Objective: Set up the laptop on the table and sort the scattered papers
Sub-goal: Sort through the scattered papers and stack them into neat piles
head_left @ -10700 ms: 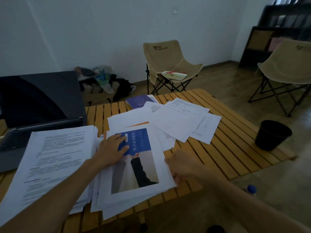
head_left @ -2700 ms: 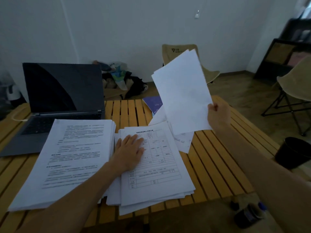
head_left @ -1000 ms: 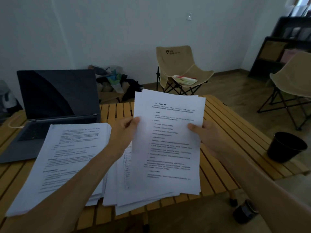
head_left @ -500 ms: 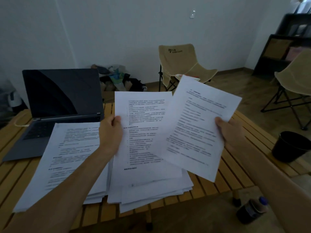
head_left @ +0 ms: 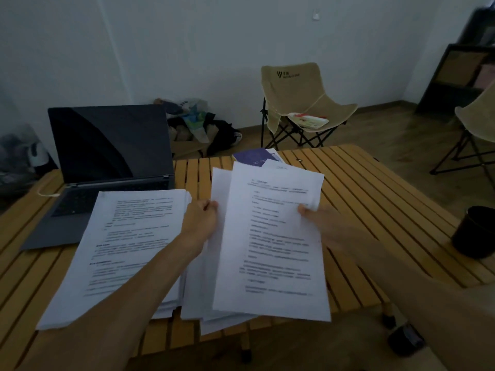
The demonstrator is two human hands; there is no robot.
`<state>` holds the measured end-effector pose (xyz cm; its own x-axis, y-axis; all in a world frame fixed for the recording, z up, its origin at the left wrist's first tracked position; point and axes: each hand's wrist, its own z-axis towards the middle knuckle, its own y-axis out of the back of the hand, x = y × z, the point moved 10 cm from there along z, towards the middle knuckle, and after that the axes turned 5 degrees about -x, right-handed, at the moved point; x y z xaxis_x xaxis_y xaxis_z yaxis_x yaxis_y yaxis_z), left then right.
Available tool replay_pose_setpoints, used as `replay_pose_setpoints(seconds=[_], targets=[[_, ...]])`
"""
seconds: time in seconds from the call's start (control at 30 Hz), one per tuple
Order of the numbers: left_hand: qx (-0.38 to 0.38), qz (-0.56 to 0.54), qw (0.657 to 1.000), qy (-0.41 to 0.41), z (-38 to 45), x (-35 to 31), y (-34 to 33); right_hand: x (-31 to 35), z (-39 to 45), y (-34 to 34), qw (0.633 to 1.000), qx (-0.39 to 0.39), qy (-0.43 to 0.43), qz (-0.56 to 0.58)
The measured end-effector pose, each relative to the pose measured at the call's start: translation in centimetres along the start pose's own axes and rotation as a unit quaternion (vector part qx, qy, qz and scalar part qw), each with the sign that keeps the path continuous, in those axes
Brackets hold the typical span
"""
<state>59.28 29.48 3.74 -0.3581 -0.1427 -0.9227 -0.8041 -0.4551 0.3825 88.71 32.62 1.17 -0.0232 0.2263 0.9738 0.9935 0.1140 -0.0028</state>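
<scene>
The left hand [head_left: 200, 222] grips the left edge of a sheaf of printed sheets [head_left: 273, 236], its fingers [head_left: 211, 206] curled over that edge with the thumb on top, while the right hand [head_left: 318, 223] pinches the right edge of the same sheaf, thumb pressed on the front page and the other fingers hidden behind the paper. The sheaf is held tilted above the slatted wooden tabletop [head_left: 375, 199], its front page covered in lines of text too blurred to read, and a blank-looking sheet peeks out behind it on the left. Under its lower end lies a loose pile of papers [head_left: 211, 314] near the front edge of the tabletop. Just to the left of that pile lies a thicker stack of printed pages [head_left: 123, 250], which overlaps the front right corner of the open laptop [head_left: 107, 145]; the laptop stands at the left rear of the tabletop with its screen dark. A purple booklet [head_left: 253, 158] lies at the far edge, partly covered by the held sheets. Beyond the table stands a beige folding chair [head_left: 297, 100], and a black bucket [head_left: 474, 231] stands on the floor at the right.
</scene>
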Motion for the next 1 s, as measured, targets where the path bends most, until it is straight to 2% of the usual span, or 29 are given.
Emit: replay_pose_setpoints(seconds=[0.13,0.27,0.33,0.4,0.47,0.53,0.6,0.67,0.73,0.83,0.9,1.0], targets=[[-0.003,0.019,0.999,0.034,-0.2,1.7,-0.5,-1.6,1.6,-1.6,0.997,-0.001,-0.006,-0.070],[-0.011,0.083,0.996,0.000,0.3,2.0,-0.1,-1.1,3.0,-1.4,0.989,-0.052,0.000,-0.142],[-0.011,0.102,0.995,-0.011,0.5,2.3,0.0,-0.1,3.7,1.1,0.955,-0.133,0.034,-0.262],[-0.012,0.148,0.989,-0.029,0.3,2.4,-0.1,0.6,4.5,3.1,0.890,-0.183,0.063,-0.412],[-0.023,0.218,0.970,-0.101,0.4,1.7,-0.3,-0.6,5.8,4.0,0.829,-0.175,0.032,-0.531],[0.033,0.292,0.935,-0.198,0.1,1.1,-2.3,-1.9,6.8,4.2,0.809,-0.150,0.001,-0.568],[0.127,0.386,0.880,-0.245,-0.5,2.4,-5.0,-2.0,7.7,4.5,0.812,-0.137,0.010,-0.567],[0.171,0.441,0.852,-0.224,-0.5,4.5,-6.0,-2.1,8.4,5.8,0.828,-0.143,-0.003,-0.542],[0.169,0.436,0.862,-0.196,-0.2,5.3,-6.0,-2.3,8.6,8.1,0.846,-0.185,-0.035,-0.499],[0.173,0.419,0.873,-0.181,-0.1,5.5,-6.2,-2.1,8.4,10.1,0.829,-0.240,-0.050,-0.503],[0.174,0.415,0.874,-0.182,-0.2,5.5,-6.2,-0.9,7.6,9.3,0.822,-0.256,-0.022,-0.509],[0.172,0.419,0.873,-0.182,-0.2,5.7,-6.2,0.2,6.4,8.1,0.839,-0.282,0.016,-0.464]])
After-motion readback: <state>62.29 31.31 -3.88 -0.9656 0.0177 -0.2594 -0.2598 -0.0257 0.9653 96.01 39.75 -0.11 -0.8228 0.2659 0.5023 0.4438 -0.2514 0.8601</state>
